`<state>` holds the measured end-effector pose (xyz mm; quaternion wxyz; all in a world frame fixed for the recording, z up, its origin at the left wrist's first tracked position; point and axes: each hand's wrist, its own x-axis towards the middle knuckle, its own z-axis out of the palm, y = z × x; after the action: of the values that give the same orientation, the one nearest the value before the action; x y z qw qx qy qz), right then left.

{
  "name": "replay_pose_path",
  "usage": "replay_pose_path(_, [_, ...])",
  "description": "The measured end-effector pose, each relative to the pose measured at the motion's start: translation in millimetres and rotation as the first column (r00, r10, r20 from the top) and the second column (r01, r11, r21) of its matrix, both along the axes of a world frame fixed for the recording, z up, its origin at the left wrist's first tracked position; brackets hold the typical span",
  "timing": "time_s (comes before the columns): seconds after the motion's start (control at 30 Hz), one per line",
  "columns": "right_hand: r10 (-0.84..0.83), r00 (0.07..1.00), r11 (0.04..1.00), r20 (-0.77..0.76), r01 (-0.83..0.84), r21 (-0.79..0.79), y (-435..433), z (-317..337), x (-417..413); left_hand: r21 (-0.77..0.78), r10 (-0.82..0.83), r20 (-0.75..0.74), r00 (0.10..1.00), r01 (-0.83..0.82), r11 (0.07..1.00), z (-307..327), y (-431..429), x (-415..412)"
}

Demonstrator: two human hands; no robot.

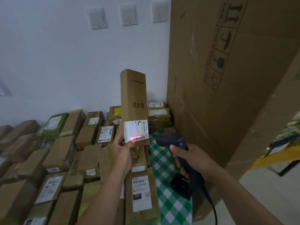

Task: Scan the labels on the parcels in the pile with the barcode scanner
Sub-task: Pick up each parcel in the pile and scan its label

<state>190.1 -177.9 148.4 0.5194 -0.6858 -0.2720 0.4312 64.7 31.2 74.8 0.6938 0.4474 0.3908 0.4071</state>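
Large carton (227,78): upright, handling symbols printed.
Wall switches (98,18): three, white, in a row.
Checked cloth (164,163): green-and-white, beside the large carton.

Box (133,98): brown cardboard, matt. Label (136,131): white paper, smooth. Scanner (170,139): dark plastic, matt. Parcels (63,150): brown cardboard, several under shiny tape. Cloth (164,166): green-and-white checked fabric.

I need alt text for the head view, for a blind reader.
A person's left hand holds a tall cardboard parcel upright while the right hand aims a black barcode scanner at its label, where a red line glows. Other parcels lie packed below.
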Motion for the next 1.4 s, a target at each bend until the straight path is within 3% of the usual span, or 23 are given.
replay_pose_path(0.1, [-0.042,0.999,0.999,0.004,0.042,0.011,-4.1,-3.1,4.8,0.055,-0.032,-0.155,0.987,0.041,0.998,-10.0,0.7,2.2])
replay_pose_path(0.27, [-0.264,0.964,0.964,-0.004,0.264,0.042,-13.8,-9.5,20.6,-0.02,-0.111,-0.295,0.949,0.11,0.994,-25.7,-15.3,14.4])
replay_pose_path(0.47, [-0.329,0.943,0.944,0.061,0.33,-0.021,-27.6,-19.7,42.3,0.259,-0.062,-0.514,0.856,0.224,0.94,-52.0,-52.8,36.3])
replay_pose_path(0.63, [-0.306,0.943,0.944,0.131,0.318,-0.089,-27.5,-42.6,50.9,0.28,-0.107,-0.64,0.761,0.36,0.89,-92.1,-61.5,61.5])
replay_pose_path(0.8, [-0.237,0.955,0.954,0.177,0.263,-0.141,-23.3,-61.4,54.1,0.272,-0.11,-0.738,0.666,0.443,0.854,-142.7,-56.2,85.6])
replay_pose_path(0.93, [-0.241,0.953,0.949,0.182,0.271,-0.161,-18.8,-77.4,58.0,0.209,-0.183,-0.74,0.647,0.48,0.852,-161.9,-60.0,92.5])
replay_pose_path(1.03, [-0.224,0.955,0.946,0.195,0.261,-0.194,-14.5,-83.7,60.8,0.215,-0.217,-0.768,0.603,0.562,0.798,-174.2,-60.2,93.6])
replay_pose_path(1.13, [-0.225,0.958,0.943,0.177,0.26,-0.209,-9.8,-88.4,63.6,0.288,-0.189,-0.753,0.63,0.575,0.766,-181.0,-56.4,99.1])
replay_pose_path(1.4, [-0.27,0.935,0.922,0.228,0.32,-0.22,-3.1,-100.2,64.2,0.178,-0.203,-0.892,0.404,0.726,0.664,-182.2,-44.6,108.3])
